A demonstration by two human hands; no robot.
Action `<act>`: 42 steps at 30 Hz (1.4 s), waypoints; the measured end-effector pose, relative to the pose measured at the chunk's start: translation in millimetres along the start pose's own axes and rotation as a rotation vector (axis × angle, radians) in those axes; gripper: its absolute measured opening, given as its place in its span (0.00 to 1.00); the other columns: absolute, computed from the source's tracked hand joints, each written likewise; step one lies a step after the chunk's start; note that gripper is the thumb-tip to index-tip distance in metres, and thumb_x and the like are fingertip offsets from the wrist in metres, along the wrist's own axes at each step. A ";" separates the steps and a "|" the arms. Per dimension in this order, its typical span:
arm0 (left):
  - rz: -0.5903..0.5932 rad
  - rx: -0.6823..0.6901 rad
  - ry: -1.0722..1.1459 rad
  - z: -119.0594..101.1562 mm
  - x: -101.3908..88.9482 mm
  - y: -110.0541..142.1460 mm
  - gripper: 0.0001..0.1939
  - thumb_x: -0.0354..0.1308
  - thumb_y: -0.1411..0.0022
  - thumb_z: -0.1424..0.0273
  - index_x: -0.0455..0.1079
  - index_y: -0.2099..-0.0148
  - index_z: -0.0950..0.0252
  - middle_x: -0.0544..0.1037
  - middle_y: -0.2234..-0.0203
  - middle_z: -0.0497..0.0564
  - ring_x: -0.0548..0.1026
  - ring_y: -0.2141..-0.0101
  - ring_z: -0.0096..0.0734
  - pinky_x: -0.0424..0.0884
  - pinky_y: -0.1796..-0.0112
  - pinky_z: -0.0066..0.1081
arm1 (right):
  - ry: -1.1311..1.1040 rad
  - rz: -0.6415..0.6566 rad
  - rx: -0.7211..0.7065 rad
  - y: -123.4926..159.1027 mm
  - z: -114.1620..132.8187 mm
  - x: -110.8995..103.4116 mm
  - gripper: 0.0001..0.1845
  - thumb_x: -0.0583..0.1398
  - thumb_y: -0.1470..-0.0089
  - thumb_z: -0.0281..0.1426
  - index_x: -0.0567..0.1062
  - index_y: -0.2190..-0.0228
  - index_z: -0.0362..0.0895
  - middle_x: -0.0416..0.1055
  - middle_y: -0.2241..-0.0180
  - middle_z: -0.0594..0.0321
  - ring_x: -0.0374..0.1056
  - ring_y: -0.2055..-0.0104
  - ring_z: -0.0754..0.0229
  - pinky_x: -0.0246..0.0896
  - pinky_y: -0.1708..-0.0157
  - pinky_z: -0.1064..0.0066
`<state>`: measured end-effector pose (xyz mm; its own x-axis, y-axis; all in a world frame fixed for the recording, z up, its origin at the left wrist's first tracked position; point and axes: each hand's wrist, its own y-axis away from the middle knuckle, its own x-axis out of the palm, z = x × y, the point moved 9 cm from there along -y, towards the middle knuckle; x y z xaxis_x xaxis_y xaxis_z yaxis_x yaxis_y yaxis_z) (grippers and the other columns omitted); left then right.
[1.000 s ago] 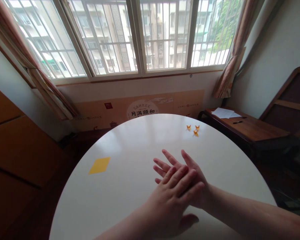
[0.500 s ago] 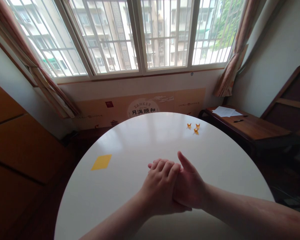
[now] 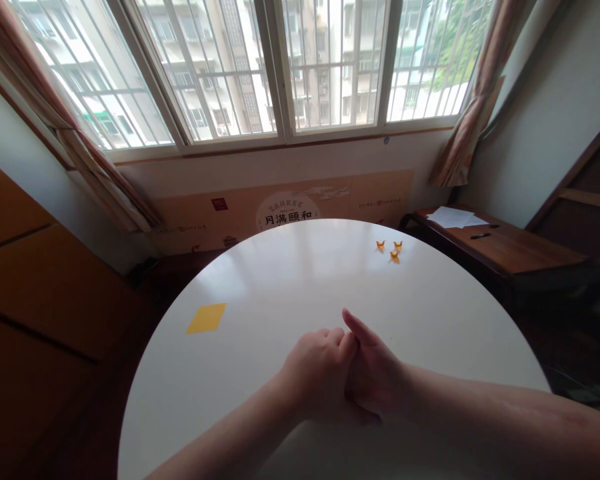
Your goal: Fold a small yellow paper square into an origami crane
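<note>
My left hand [image 3: 314,373] is closed round the fingers of my right hand [image 3: 375,380], above the near part of a round white table [image 3: 180,407]. My right thumb sticks up; the other right fingers are hidden behind the left hand, so their shape does not show. A flat yellow sheet of paper [image 3: 206,319] lies on the table to the left. At the far right of the tabletop stand three small yellow-orange bird-like figures [image 3: 395,256], apparently folded paper. Neither hand touches the sheet or the figures.
Beyond the table's right edge stands a low wooden table [image 3: 525,250] with white papers [image 3: 453,217] and dark pens [image 3: 481,236]. A printed cardboard panel [image 3: 380,190] lines the wall under the barred window. Wooden cabinets [image 3: 45,287] stand at the left.
My left hand moved from lying over the spread right hand to gripping its fingers, and its own fingers curled in. The table items shifted slightly up in view as the camera tilted.
</note>
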<state>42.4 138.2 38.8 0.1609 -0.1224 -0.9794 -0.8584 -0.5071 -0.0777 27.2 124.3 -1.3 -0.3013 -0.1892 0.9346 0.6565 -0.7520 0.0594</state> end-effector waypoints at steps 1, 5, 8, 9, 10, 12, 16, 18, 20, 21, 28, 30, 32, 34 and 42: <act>0.008 -0.003 0.000 0.3 0.3 0.2 0.39 0.70 0.64 0.44 0.66 0.57 0.64 0.78 0.64 0.55 0.76 0.67 0.48 0.74 0.65 0.45 | 0.002 -0.002 0.004 -0.3 -0.2 -0.5 0.38 0.52 0.45 0.60 0.75 0.54 0.39 0.79 0.61 0.49 0.74 0.52 0.42 0.64 0.50 0.54; -0.012 0.002 0.004 2.3 1.8 0.3 0.40 0.70 0.64 0.44 0.66 0.56 0.65 0.77 0.65 0.54 0.76 0.67 0.47 0.74 0.65 0.44 | 0.043 -0.008 0.017 0.0 0.3 -0.1 0.38 0.54 0.47 0.60 0.74 0.54 0.39 0.79 0.60 0.49 0.73 0.51 0.41 0.63 0.49 0.53; -0.095 0.035 0.008 2.4 -1.6 0.4 0.41 0.71 0.65 0.43 0.67 0.56 0.65 0.77 0.64 0.56 0.75 0.65 0.48 0.73 0.63 0.45 | 0.113 0.013 -0.007 2.2 5.3 5.7 0.36 0.57 0.48 0.59 0.74 0.53 0.40 0.78 0.59 0.49 0.72 0.49 0.41 0.61 0.47 0.53; -0.133 0.050 0.010 1.7 -4.4 0.9 0.41 0.71 0.66 0.43 0.67 0.56 0.65 0.77 0.63 0.56 0.74 0.64 0.49 0.72 0.61 0.46 | 0.134 0.032 -0.023 3.2 7.9 9.2 0.35 0.58 0.47 0.58 0.74 0.53 0.41 0.78 0.58 0.49 0.71 0.48 0.42 0.60 0.46 0.53; -0.172 0.067 0.013 0.5 -7.9 1.9 0.41 0.71 0.65 0.43 0.68 0.56 0.65 0.77 0.62 0.57 0.74 0.63 0.50 0.71 0.59 0.48 | 0.153 0.052 -0.047 4.3 11.0 13.1 0.34 0.58 0.47 0.57 0.73 0.52 0.42 0.77 0.56 0.50 0.70 0.47 0.43 0.59 0.45 0.53; -0.228 0.104 0.027 -3.0 -14.4 4.8 0.40 0.71 0.64 0.46 0.67 0.53 0.64 0.76 0.59 0.57 0.72 0.60 0.51 0.69 0.55 0.49 | 0.183 0.084 -0.108 6.6 17.8 19.9 0.32 0.57 0.44 0.55 0.73 0.51 0.43 0.76 0.54 0.51 0.69 0.45 0.45 0.56 0.43 0.55; -0.221 0.148 0.076 -8.6 -19.5 9.7 0.37 0.70 0.59 0.62 0.64 0.46 0.65 0.73 0.53 0.56 0.68 0.53 0.49 0.63 0.47 0.47 | 0.217 0.077 -0.180 7.7 24.4 22.7 0.30 0.57 0.42 0.52 0.72 0.49 0.44 0.74 0.51 0.51 0.66 0.43 0.47 0.52 0.40 0.56; -0.185 0.128 0.100 -7.4 -18.3 9.3 0.35 0.67 0.59 0.68 0.64 0.47 0.65 0.73 0.53 0.57 0.67 0.52 0.48 0.62 0.46 0.46 | 0.211 0.054 -0.190 6.3 24.7 19.9 0.29 0.57 0.42 0.52 0.73 0.51 0.43 0.75 0.52 0.51 0.67 0.44 0.47 0.53 0.41 0.55; -0.158 0.090 0.127 -4.6 -16.8 7.5 0.34 0.66 0.60 0.70 0.65 0.48 0.66 0.72 0.53 0.57 0.68 0.53 0.48 0.63 0.48 0.46 | 0.193 0.031 -0.195 4.8 24.3 16.7 0.28 0.56 0.42 0.53 0.73 0.54 0.43 0.75 0.54 0.51 0.68 0.45 0.46 0.54 0.42 0.54; -0.148 0.072 0.139 -3.5 -16.1 6.4 0.33 0.65 0.61 0.70 0.65 0.49 0.66 0.72 0.54 0.57 0.68 0.54 0.48 0.64 0.49 0.46 | 0.183 0.020 -0.191 4.2 23.5 15.2 0.27 0.56 0.42 0.53 0.74 0.54 0.43 0.75 0.54 0.51 0.68 0.46 0.46 0.54 0.42 0.53; -0.097 -0.012 0.179 -1.2 -11.3 3.1 0.30 0.65 0.65 0.70 0.67 0.55 0.64 0.75 0.58 0.55 0.70 0.59 0.48 0.67 0.55 0.46 | 0.175 -0.061 -0.223 5.0 18.9 9.1 0.24 0.58 0.42 0.51 0.74 0.60 0.44 0.75 0.57 0.52 0.70 0.49 0.47 0.55 0.43 0.54; -0.102 -0.011 0.184 -0.8 -10.3 3.2 0.29 0.67 0.66 0.68 0.68 0.56 0.64 0.75 0.59 0.55 0.71 0.60 0.47 0.67 0.55 0.46 | 0.183 -0.094 -0.223 5.2 17.1 6.9 0.24 0.59 0.43 0.52 0.74 0.59 0.44 0.76 0.57 0.53 0.70 0.49 0.47 0.55 0.43 0.54; -0.116 0.002 0.193 -0.2 -9.2 2.9 0.30 0.68 0.67 0.67 0.68 0.56 0.64 0.76 0.60 0.55 0.71 0.61 0.47 0.68 0.56 0.45 | 0.185 -0.115 -0.215 5.2 15.2 5.6 0.26 0.59 0.43 0.52 0.74 0.58 0.43 0.76 0.58 0.53 0.70 0.50 0.47 0.55 0.43 0.54; -0.124 0.020 0.201 0.1 -7.3 2.1 0.30 0.68 0.67 0.65 0.69 0.57 0.64 0.76 0.62 0.54 0.72 0.62 0.47 0.68 0.56 0.45 | 0.185 -0.116 -0.205 5.3 13.8 6.3 0.27 0.58 0.43 0.53 0.74 0.57 0.42 0.76 0.59 0.52 0.70 0.50 0.47 0.55 0.43 0.55; -0.168 0.015 0.282 2.3 -5.0 -2.5 0.25 0.68 0.70 0.66 0.69 0.64 0.64 0.77 0.67 0.53 0.74 0.67 0.44 0.70 0.60 0.43 | 0.209 -0.144 -0.169 6.0 12.6 8.7 0.27 0.59 0.46 0.52 0.73 0.57 0.42 0.76 0.61 0.52 0.71 0.51 0.47 0.56 0.44 0.57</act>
<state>42.6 142.1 43.4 0.4275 -0.2712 -0.8624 -0.8154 -0.5276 -0.2383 37.1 126.1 11.6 -0.5307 -0.1857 0.8270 0.4777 -0.8715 0.1108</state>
